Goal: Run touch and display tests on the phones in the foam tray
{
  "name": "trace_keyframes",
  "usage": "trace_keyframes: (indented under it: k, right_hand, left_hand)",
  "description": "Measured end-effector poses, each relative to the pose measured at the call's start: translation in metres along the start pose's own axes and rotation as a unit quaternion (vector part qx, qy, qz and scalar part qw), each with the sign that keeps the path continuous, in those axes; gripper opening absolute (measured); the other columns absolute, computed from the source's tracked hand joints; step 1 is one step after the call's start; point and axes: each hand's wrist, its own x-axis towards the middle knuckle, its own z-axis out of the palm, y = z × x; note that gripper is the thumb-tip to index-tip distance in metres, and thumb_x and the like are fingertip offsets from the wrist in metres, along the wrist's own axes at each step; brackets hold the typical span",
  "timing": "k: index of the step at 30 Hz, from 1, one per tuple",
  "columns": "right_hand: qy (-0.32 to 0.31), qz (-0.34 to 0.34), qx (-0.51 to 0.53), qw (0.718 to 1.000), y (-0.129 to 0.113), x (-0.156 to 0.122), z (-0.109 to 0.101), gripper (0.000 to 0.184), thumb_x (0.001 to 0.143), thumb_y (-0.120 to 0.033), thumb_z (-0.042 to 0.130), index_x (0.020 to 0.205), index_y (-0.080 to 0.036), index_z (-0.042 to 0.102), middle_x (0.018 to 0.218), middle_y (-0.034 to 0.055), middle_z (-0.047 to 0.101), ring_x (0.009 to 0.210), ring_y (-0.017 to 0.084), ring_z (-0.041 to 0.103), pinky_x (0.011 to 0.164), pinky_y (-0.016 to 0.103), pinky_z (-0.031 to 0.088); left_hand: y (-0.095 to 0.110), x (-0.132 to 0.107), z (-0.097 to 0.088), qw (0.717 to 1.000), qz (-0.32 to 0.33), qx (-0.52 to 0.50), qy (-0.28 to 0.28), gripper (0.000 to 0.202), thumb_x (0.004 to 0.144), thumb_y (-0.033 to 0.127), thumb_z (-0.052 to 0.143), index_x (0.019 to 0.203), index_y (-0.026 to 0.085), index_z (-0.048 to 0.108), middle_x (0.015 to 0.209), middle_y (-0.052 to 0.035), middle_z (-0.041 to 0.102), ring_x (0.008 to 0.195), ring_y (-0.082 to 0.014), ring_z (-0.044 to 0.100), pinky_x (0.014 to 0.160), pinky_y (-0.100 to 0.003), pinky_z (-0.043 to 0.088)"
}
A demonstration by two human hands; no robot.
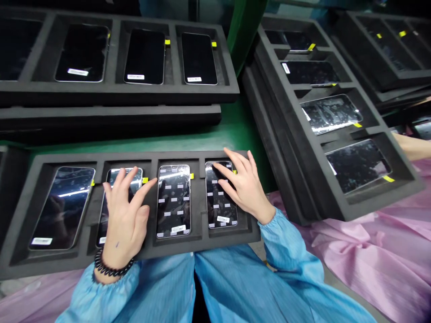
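A dark foam tray (198,244) lies in front of me with several phone-like screens set in its compartments. My left hand (126,215), fingers spread, hovers over or rests on the second screen (101,220) from the left and covers much of it. Over the rightmost screen (218,211) is my right hand (244,184), its fingers apart at the upper part; I cannot tell if they touch the glass. Between my hands lies another screen (174,202) with small pale rectangles and a white label. At the far left sits a plain dark screen (62,208).
Stacked foam trays (232,87) with labelled screens stand behind, on a green surface (168,139). More stacked trays (336,202) rise at the right, with another stack (380,83) beyond. A person's forearm (412,147) and pink garment (387,251) are at the right.
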Motion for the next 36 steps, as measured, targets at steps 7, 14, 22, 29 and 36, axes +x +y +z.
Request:
trace_keyframes:
  k: [7,14,22,29,36]
  right_hand:
    - [0.014,0.080,0.013,0.997,0.007,-0.022,-0.004,0.041,0.105,-0.039,0.041,0.138,-0.024,0.060,0.159,0.0131,0.044,0.144,0.031,0.042,0.124,0.066,0.022]
    - [0.020,0.042,0.040,0.998,0.005,-0.043,-0.008,0.033,0.104,-0.034,0.046,0.128,-0.027,0.067,0.158,0.0095,0.046,0.142,0.030,0.045,0.125,0.064,0.022]
    - [0.002,-0.039,0.042,0.998,-0.006,-0.033,-0.006,0.035,0.103,-0.035,0.048,0.131,-0.022,0.066,0.155,0.0155,0.048,0.140,0.030,0.047,0.122,0.066,0.026]
    - [0.029,-0.047,0.038,0.998,-0.004,-0.031,-0.004,0.035,0.103,-0.031,0.049,0.132,-0.019,0.063,0.152,0.0169,0.052,0.136,0.030,0.050,0.121,0.065,0.031]
    - [0.082,-0.057,0.067,0.993,-0.002,-0.039,-0.007,0.025,0.101,-0.028,0.052,0.112,-0.023,0.075,0.146,0.0136,0.057,0.133,0.026,0.052,0.122,0.060,0.029]
  left_hand:
    - [0.000,0.000,0.001,1.000,0.001,0.002,-0.004,0.055,0.102,0.027,0.027,0.155,0.037,0.033,0.169,-0.0040,0.018,0.158,-0.0386,0.010,0.123,-0.078,0.007]
    - [-0.004,-0.001,0.002,1.000,0.007,0.005,-0.002,0.055,0.100,0.033,0.026,0.154,0.035,0.037,0.171,0.0026,0.013,0.156,-0.0457,0.015,0.125,-0.075,0.009]
    - [0.003,0.006,-0.001,0.999,0.026,0.031,-0.001,0.048,0.101,0.026,0.033,0.144,0.025,0.052,0.168,-0.0112,0.022,0.157,-0.0423,0.013,0.124,-0.077,0.009]
    - [0.004,0.032,-0.014,0.987,0.071,0.140,-0.038,0.045,0.101,0.033,0.041,0.144,0.021,0.053,0.171,-0.0152,0.013,0.158,-0.0427,0.010,0.122,-0.078,0.008]
    - [0.002,0.038,-0.007,0.982,0.075,0.155,-0.072,0.047,0.102,0.035,0.040,0.144,0.019,0.053,0.170,-0.0166,0.015,0.158,-0.0413,0.012,0.123,-0.074,0.006]
